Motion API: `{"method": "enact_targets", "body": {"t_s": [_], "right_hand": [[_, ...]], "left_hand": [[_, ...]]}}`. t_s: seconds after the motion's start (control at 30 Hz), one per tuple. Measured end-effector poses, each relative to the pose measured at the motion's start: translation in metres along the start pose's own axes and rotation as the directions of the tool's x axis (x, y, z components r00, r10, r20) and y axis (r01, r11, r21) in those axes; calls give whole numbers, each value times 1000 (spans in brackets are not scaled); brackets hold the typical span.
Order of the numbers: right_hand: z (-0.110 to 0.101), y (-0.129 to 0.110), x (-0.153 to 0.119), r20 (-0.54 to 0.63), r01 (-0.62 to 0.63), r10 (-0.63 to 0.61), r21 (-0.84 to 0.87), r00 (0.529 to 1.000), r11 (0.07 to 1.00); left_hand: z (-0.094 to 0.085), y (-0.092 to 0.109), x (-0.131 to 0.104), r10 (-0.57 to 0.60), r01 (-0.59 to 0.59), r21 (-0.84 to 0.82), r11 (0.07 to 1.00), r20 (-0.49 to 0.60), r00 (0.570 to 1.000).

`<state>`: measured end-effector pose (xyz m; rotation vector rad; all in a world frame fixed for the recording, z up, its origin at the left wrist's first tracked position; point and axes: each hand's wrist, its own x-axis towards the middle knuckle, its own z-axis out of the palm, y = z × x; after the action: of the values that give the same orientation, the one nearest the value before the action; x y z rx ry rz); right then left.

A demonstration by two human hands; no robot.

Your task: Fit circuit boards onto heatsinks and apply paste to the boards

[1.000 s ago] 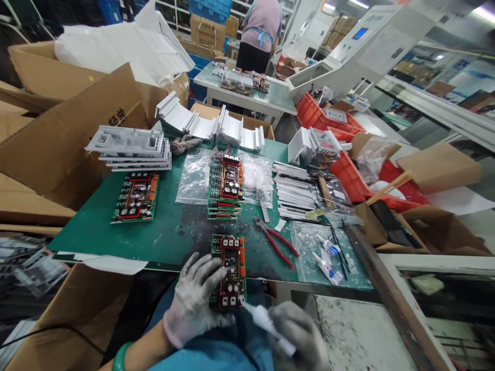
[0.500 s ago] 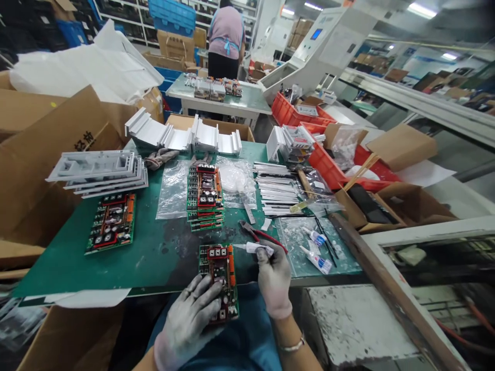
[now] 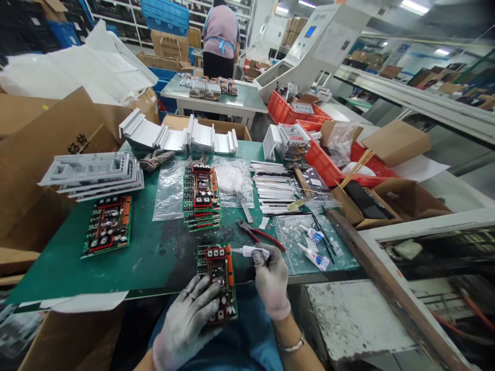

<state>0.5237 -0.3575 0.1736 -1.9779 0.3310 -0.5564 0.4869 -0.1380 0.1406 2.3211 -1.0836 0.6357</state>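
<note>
Gloved, my left hand (image 3: 189,319) lies over the lower left part of a circuit board (image 3: 215,268), holding it with the fingers stretched across its face. That board rests partly on the table and overhangs its front edge. My right hand (image 3: 273,283), also gloved, is closed around a small white glue tube (image 3: 255,252). The tube's thin nozzle points left at the orange connectors on the board's upper right; whether it touches them I cannot tell. Behind the right hand lie red-handled cutting pliers (image 3: 261,236). Beyond the board is a stack of similar circuit boards (image 3: 201,198).
Another circuit board (image 3: 107,225) lies left, below stacked grey plastic housings (image 3: 93,175). White metal profiles (image 3: 176,136) stand at the back. Thin strips (image 3: 273,188), a hammer (image 3: 302,181) and two more tubes (image 3: 315,257) are at right. Ahead, a person (image 3: 221,31) stands, back turned.
The whole view has shifted slightly left. Both hands keep nearly the same place, and the tube's nozzle stays beside the board's orange connectors.
</note>
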Motion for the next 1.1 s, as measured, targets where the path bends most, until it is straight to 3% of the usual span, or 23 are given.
{"method": "enact_targets", "body": {"t_s": [0.3, 0.53, 0.9, 1.1], "right_hand": [[-2, 9, -7, 22, 31, -32, 62, 999, 998], [-8, 6, -8, -36, 28, -29, -31, 999, 999], [-15, 14, -25, 31, 11, -10, -29, 999, 1000], [-21, 18, -36, 27, 94, -94, -26, 995, 995]], "left_hand": [[-2, 0, 2, 16, -16, 25, 1000, 21, 1000], [0, 0, 1, 1, -1, -6, 1000, 7, 1000], [-2, -2, 2, 42, -43, 21, 999, 16, 999], [3, -2, -5, 12, -14, 22, 1000, 59, 998]]}}
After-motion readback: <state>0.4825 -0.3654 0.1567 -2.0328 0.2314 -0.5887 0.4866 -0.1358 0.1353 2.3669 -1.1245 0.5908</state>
